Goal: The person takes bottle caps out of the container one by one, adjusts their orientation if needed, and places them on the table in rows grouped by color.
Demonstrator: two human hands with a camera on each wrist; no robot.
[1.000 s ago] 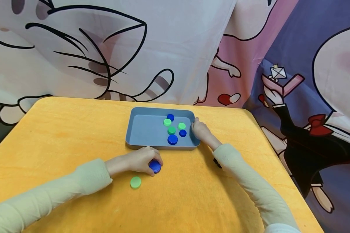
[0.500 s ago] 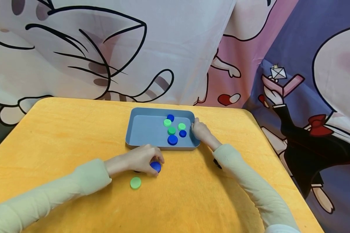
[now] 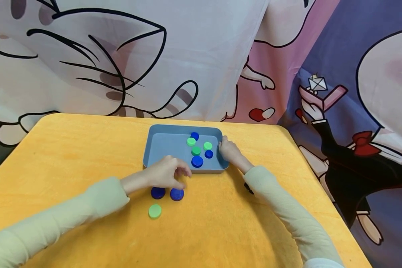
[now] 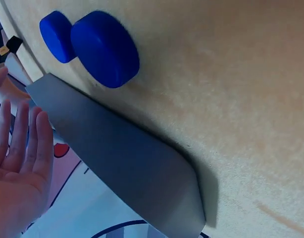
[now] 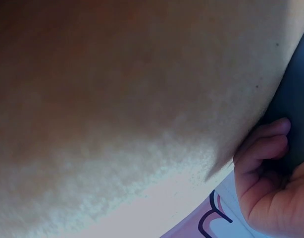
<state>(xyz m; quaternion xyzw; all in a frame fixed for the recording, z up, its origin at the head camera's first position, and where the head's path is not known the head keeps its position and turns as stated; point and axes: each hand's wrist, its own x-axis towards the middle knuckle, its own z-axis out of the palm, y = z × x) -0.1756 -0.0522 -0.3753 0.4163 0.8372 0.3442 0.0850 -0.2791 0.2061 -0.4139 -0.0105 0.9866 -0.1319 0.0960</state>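
Observation:
My left hand (image 3: 164, 172) hovers just in front of the tray's near wall, its fingers spread apart and holding nothing. Below it on the table lie two blue discs, one nearer the fingertips (image 3: 176, 194) and another blue disc (image 3: 158, 192) to its left, partly covered by the hand. A light green disc (image 3: 155, 211) lies closer to me. In the left wrist view the left palm (image 4: 18, 173) shows beside the tray wall (image 4: 122, 153). With curled fingers, my right hand (image 3: 230, 149) grips the right end of the grey-blue tray (image 3: 165, 145); the right wrist view shows those fingers bent against its side.
Several discs lie in the tray's right half, among them a large blue disc (image 3: 197, 161), a darker green disc (image 3: 195, 150) and a light green disc (image 3: 207, 146). A printed curtain (image 3: 201, 56) hangs behind the yellow-covered table (image 3: 87, 149).
The left hand has let go of the blue disc and lifted away toward the tray, leaving the disc on the table. A second blue disc has come into sight. The right hand stays put.

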